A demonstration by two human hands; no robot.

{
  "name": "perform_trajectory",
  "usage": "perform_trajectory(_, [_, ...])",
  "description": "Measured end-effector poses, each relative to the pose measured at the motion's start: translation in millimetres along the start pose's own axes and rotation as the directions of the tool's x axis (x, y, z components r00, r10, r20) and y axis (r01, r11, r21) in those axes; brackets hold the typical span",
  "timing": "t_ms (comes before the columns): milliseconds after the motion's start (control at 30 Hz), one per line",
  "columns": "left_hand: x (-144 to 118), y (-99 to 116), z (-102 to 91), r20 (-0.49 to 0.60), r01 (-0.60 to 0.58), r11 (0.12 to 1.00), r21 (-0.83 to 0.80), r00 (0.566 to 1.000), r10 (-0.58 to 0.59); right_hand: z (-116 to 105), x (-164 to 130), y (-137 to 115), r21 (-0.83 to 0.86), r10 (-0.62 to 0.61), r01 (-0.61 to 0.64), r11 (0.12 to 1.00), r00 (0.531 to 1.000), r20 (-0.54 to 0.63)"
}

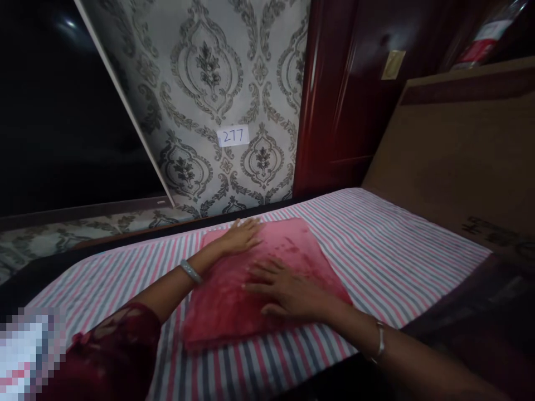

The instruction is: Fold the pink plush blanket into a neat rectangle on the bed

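Observation:
A red, plush-looking folded cloth lies flat on a striped sheet in pink, grey and white. Its far part looks paler, with a few darker marks in the pile. My left hand rests on the far left part of the cloth, fingers stretched out. Nearer to me and to the right, my right hand lies on the middle of the cloth with its fingers spread, a little blurred. Neither hand grips anything. A bangle circles each wrist.
A large dark screen stands at the back left. Behind the sheet is a patterned wall bearing a paper label marked 277. To the right are a dark red wooden panel, a big cardboard box and a bottle.

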State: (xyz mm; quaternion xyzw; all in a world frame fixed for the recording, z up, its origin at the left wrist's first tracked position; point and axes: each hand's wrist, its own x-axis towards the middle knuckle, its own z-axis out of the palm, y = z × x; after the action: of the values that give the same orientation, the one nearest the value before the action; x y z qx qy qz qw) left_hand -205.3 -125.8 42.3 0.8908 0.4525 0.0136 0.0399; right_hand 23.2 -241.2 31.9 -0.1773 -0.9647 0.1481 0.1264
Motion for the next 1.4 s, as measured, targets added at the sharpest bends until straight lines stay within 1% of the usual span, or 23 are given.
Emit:
perform_trajectory(67, [18,25,3.1,0.023,-0.166,0.986,-0.035,0.986,0.167,0,-18,5,-0.011,0.02,-0.019,1.0,1.0,0.021])
perform_trajectory(100, [26,34,7.7,0.032,-0.209,0.977,-0.048,0.977,0.21,3,-25,8,-0.01,0.029,-0.028,1.0,0.999,0.036])
perform_trajectory(167, [38,46,20.9,0.017,-0.236,0.97,-0.051,0.971,0.238,13,-35,15,-0.006,0.055,-0.055,0.998,0.997,0.061])
perform_trajectory(267, [42,46,42.2,-0.092,-0.244,0.969,-0.035,0.966,0.24,26,-40,23,-0.008,0.071,-0.071,0.997,0.996,0.058])
perform_trajectory(333, [40,43,51.6,-0.147,-0.256,0.967,-0.012,0.957,0.252,31,-39,24,-0.001,0.071,-0.071,0.997,0.996,0.049])
perform_trajectory(433, [38,41,56.1,-0.174,-0.253,0.966,0.055,0.95,0.259,31,-38,25,0.031,0.074,-0.076,0.997,0.996,0.053])
perform_trajectory(533, [42,37,52.7,-0.155,-0.249,0.963,0.102,0.952,0.263,31,-38,26,0.047,0.064,-0.066,0.997,0.997,0.042])
perform_trajectory(600, [49,28,47.7,-0.113,-0.22,0.97,0.101,0.966,0.231,32,-38,27,0.042,0.05,-0.051,0.998,0.998,0.024])
perform_trajectory(700, [63,5,35.5,-0.029,-0.168,0.983,0.076,0.985,0.17,35,-38,29,0.029,0.039,-0.039,0.999,0.999,-0.001])
perform_trajectory(767, [73,-7,24.2,0.022,-0.08,0.994,0.078,0.997,0.078,35,-37,29,0.022,0.04,-0.04,0.999,0.999,-0.014])
perform_trajectory(833, [83,-7,12.5,0.019,0.077,0.991,0.107,0.997,-0.079,31,-38,27,0.027,0.035,-0.035,0.999,0.999,-0.019])
perform_trajectory(867, [88,-1,7.8,-0.007,0.125,0.986,0.107,0.992,-0.125,28,-38,25,0.036,0.032,-0.031,0.999,0.999,-0.021])
perform_trajectory(900, [92,8,4.4,-0.038,0.121,0.988,0.093,0.992,-0.118,23,-39,23,0.05,0.035,-0.033,0.998,0.999,-0.03])
perform_trajectory(933, [96,21,2.6,-0.065,0.057,0.996,0.064,0.996,-0.053,17,-41,22,0.062,0.045,-0.042,0.997,0.998,-0.053])
perform_trajectory(967, [99,35,2.6,-0.083,-0.052,0.998,0.028,0.995,0.055,11,-43,21,0.065,0.063,-0.058,0.996,0.994,-0.087])
perform_trajectory(1000, [102,50,4.2,-0.091,-0.173,0.985,-0.008,0.981,0.172,5,-45,21,0.059,0.087,-0.08,0.995,0.988,-0.125])
perform_trajectory(1033, [104,63,7.2,-0.089,-0.279,0.959,-0.038,0.957,0.275,1,-48,22,0.046,0.108,-0.101,0.994,0.981,-0.161])
perform_trajectory(1067, [105,74,11.0,-0.083,-0.357,0.932,-0.057,0.932,0.352,-2,-50,24,0.028,0.122,-0.118,0.993,0.976,-0.181])
perform_trajectory(1100, [106,83,15.4,-0.074,-0.406,0.911,-0.068,0.913,0.401,-3,-53,26,0.012,0.128,-0.128,0.992,0.976,-0.178])
perform_trajectory(1133, [107,87,19.8,-0.063,-0.432,0.899,-0.074,0.901,0.429,-1,-55,30,0.003,0.133,-0.134,0.991,0.979,-0.155])
perform_trajectory(1200, [109,88,27.5,-0.034,-0.445,0.892,-0.075,0.896,0.444,6,-59,37,0.011,0.151,-0.15,0.989,0.985,-0.085])
perform_trajectory(1267, [113,79,32.7,-0.022,-0.432,0.899,-0.069,0.902,0.432,15,-61,42,0.029,0.175,-0.174,0.984,0.984,-0.034])
perform_trajectory(1400, [131,55,36.4,-0.027,-0.371,0.925,-0.084,0.928,0.37,22,-63,44,0.065,0.181,-0.18,0.982,0.983,-0.015])
